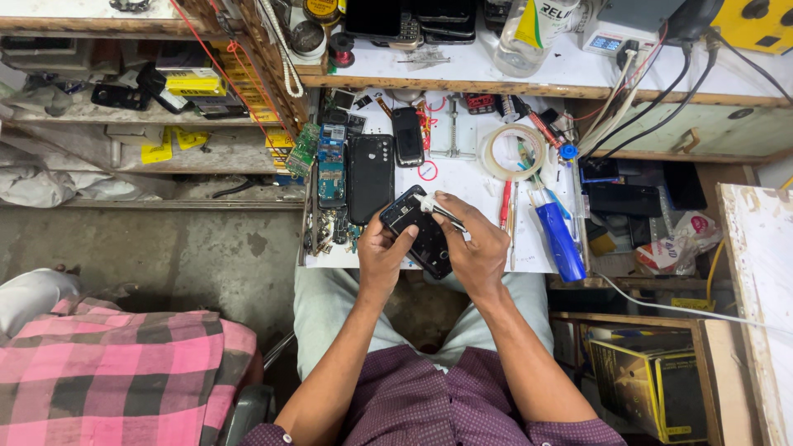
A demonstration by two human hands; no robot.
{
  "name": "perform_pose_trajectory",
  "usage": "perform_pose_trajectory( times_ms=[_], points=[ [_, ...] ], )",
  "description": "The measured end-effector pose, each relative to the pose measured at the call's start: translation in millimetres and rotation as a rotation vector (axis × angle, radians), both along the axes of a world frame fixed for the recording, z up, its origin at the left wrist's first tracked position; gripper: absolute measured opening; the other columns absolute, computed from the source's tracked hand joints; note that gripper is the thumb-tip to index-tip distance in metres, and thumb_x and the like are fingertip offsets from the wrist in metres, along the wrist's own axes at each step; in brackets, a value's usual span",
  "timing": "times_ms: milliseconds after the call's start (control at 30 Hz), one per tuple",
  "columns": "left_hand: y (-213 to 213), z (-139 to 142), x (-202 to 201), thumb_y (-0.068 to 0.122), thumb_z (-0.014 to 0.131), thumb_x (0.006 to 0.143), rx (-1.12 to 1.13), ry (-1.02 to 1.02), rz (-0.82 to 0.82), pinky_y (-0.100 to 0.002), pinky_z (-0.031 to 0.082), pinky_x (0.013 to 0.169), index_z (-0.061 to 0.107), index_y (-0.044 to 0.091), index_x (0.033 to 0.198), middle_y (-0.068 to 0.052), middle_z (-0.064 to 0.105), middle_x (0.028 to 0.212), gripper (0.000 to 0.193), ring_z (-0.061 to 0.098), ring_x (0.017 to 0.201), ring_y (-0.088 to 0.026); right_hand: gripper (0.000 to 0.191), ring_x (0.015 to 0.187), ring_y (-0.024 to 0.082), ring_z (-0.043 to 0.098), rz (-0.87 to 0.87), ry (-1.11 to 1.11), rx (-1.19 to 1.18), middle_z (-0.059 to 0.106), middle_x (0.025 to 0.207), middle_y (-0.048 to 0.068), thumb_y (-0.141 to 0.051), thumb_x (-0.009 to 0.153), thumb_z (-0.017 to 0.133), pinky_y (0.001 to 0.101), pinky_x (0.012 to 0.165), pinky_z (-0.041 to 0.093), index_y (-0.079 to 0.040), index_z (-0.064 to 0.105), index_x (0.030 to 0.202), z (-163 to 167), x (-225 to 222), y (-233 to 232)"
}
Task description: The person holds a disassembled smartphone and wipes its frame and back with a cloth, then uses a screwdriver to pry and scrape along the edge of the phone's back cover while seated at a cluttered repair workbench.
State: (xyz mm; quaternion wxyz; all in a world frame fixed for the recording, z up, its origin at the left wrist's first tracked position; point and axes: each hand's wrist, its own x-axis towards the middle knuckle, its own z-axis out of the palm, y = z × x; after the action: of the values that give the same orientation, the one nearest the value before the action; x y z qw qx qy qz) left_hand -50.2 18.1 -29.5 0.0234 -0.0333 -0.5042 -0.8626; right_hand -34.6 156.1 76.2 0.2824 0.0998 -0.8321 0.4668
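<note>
My left hand grips an opened black phone by its left side, holding it over the front edge of the white work mat. My right hand cups the phone's right side and pinches a thin metal tool with a white tip against the phone's upper part. The phone's back is off and its dark inner frame shows. Both forearms come up from my lap, in purple checked sleeves.
On the mat lie a black phone back cover, a small dark phone, circuit boards, a tape roll, and a blue-handled screwdriver. Shelves with parts stand left. A person in pink checks sits left. A yellow box sits lower right.
</note>
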Motion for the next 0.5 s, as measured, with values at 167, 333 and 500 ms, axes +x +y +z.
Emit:
perform_pose_trajectory(
  times_ms=[167, 333, 500],
  points=[
    [-0.6, -0.5, 0.7, 0.001, 0.071, 0.096, -0.028, -0.011, -0.007, -0.022, 0.055, 0.08, 0.056, -0.006, 0.137, -0.007, 0.073, 0.109, 0.044, 0.068, 0.096, -0.008, 0.028, 0.11, 0.026, 0.075, 0.021, 0.007, 0.065, 0.076, 0.117, 0.015, 0.005, 0.089, 0.076, 0.0324, 0.092, 0.061, -0.001, 0.073, 0.117, 0.1, 2.3, -3.5],
    [-1.3, 0.1, 0.9, 0.0, 0.071, 0.097, -0.013, -0.005, -0.007, -0.02, 0.053, 0.078, 0.057, -0.006, 0.139, -0.007, 0.073, 0.108, 0.045, 0.066, 0.095, -0.007, 0.029, 0.111, 0.027, 0.076, 0.013, 0.006, 0.053, 0.076, 0.117, 0.015, 0.006, 0.089, 0.074, 0.033, 0.093, 0.061, 0.0, 0.073, 0.117, -1.0, 1.9, -5.9],
    [-0.1, 0.8, 0.4, 0.0, 0.07, 0.096, -0.002, 0.0, -0.011, -0.021, 0.055, 0.083, 0.056, -0.005, 0.137, -0.007, 0.073, 0.111, 0.044, 0.068, 0.098, -0.008, 0.029, 0.111, 0.027, 0.075, 0.019, 0.022, 0.061, 0.076, 0.117, 0.016, 0.006, 0.089, 0.074, 0.0339, 0.093, 0.06, 0.001, 0.073, 0.118, -1.3, 0.1, -3.7]
  ],
)
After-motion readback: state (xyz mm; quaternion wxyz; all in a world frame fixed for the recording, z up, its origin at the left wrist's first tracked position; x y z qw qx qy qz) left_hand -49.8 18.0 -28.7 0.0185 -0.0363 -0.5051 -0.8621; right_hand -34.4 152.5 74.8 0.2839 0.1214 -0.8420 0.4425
